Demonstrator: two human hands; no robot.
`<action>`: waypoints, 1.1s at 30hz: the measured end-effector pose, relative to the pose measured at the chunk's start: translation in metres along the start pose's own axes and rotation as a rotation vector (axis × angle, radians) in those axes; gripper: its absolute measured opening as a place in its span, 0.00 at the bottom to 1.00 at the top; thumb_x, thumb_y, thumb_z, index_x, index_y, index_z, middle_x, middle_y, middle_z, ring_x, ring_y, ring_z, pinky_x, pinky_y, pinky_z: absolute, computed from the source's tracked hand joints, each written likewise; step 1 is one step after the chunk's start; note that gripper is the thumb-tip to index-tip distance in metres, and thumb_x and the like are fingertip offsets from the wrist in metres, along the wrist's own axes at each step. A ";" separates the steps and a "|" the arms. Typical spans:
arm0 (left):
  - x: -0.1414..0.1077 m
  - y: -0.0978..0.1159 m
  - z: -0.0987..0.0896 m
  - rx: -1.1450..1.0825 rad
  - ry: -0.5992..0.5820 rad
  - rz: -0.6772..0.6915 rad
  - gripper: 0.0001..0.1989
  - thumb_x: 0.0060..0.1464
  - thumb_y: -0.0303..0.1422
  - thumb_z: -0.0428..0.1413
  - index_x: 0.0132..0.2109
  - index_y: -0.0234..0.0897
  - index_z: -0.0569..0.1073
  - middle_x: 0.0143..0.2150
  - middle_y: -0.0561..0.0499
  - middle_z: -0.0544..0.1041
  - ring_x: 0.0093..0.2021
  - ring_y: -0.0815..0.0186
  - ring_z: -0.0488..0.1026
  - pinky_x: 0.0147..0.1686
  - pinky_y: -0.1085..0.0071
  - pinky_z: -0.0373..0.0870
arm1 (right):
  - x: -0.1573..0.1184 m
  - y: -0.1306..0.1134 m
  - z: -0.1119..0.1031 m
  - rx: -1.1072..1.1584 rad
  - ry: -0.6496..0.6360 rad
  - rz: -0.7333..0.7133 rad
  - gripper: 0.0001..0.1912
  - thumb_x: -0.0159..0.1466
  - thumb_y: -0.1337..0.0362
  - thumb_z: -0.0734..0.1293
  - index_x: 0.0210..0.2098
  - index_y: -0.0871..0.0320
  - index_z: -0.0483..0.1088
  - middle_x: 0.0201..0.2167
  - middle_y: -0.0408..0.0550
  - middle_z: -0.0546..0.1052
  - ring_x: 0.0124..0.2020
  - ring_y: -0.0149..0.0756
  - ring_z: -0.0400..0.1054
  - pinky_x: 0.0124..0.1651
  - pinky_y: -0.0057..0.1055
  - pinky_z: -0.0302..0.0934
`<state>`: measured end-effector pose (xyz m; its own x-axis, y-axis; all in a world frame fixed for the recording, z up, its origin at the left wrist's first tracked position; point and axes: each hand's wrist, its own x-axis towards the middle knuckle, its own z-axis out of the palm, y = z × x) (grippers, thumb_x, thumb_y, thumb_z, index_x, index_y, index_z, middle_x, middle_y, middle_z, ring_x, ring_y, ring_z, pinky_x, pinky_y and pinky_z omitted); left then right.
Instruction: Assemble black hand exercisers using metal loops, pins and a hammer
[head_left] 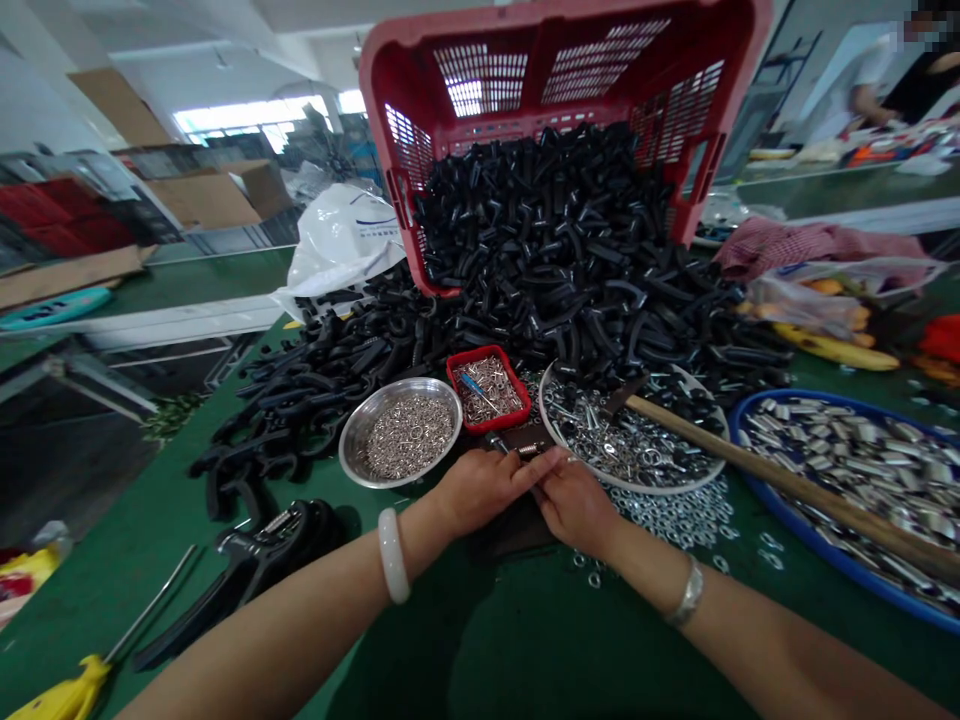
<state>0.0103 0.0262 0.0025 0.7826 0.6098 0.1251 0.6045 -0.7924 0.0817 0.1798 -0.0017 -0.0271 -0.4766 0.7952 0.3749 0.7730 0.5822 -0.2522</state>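
Note:
My left hand (481, 490) and my right hand (577, 508) meet over a dark flat block (514, 530) on the green table, fingertips touching. A thin metal bolt (495, 441) sticks out past the closed fingers of my left hand. Close beyond the fingertips is a small coil spring (531, 450); whether a finger touches it is unclear. My right fingers are pinched together, and what lies between them is hidden. Just past the hands stand a steel bowl (347, 440) of small metal pieces and a red tray (525, 408) of small pins with a blue-handled screwdriver (474, 386).
A red crate (409, 215) spills black curved parts (555, 270) across the back. At right, a hammer (701, 432) lies over a white tray (652, 491) and a blue basin (757, 490) of metal sleeves. A yellow-handled screwdriver (71, 690) and black clamp (251, 560) lie left.

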 end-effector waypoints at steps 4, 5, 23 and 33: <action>-0.002 0.002 0.005 0.192 -0.003 -0.086 0.26 0.56 0.26 0.40 0.61 0.38 0.48 0.31 0.47 0.73 0.27 0.66 0.69 0.29 0.70 0.66 | 0.001 -0.004 -0.002 -0.004 -0.010 -0.013 0.13 0.59 0.70 0.55 0.37 0.65 0.69 0.33 0.55 0.71 0.38 0.41 0.62 0.45 0.40 0.58; -0.004 0.002 0.006 0.223 0.005 -0.101 0.26 0.55 0.26 0.41 0.61 0.37 0.48 0.30 0.47 0.73 0.27 0.65 0.70 0.28 0.70 0.66 | 0.001 -0.005 -0.003 -0.004 -0.024 -0.019 0.13 0.59 0.70 0.55 0.37 0.65 0.69 0.33 0.55 0.71 0.38 0.40 0.62 0.46 0.40 0.58; -0.024 -0.008 0.007 -0.097 0.187 -0.046 0.17 0.56 0.37 0.44 0.49 0.38 0.68 0.49 0.48 0.71 0.45 0.65 0.69 0.45 0.68 0.67 | -0.094 0.124 -0.142 -0.399 -0.336 0.667 0.13 0.58 0.62 0.59 0.37 0.61 0.69 0.33 0.59 0.74 0.33 0.49 0.69 0.31 0.39 0.59; -0.026 0.015 -0.017 0.010 -0.039 -0.193 0.30 0.47 0.48 0.49 0.56 0.40 0.59 0.56 0.47 0.63 0.45 0.59 0.69 0.42 0.64 0.67 | -0.106 0.055 -0.141 0.382 -0.225 0.732 0.27 0.59 0.53 0.57 0.54 0.62 0.56 0.26 0.50 0.75 0.22 0.34 0.68 0.22 0.29 0.64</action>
<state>-0.0036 -0.0022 0.0176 0.6569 0.7508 0.0698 0.7453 -0.6605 0.0911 0.3315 -0.0777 0.0451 -0.0150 0.9843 -0.1757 0.7438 -0.1065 -0.6599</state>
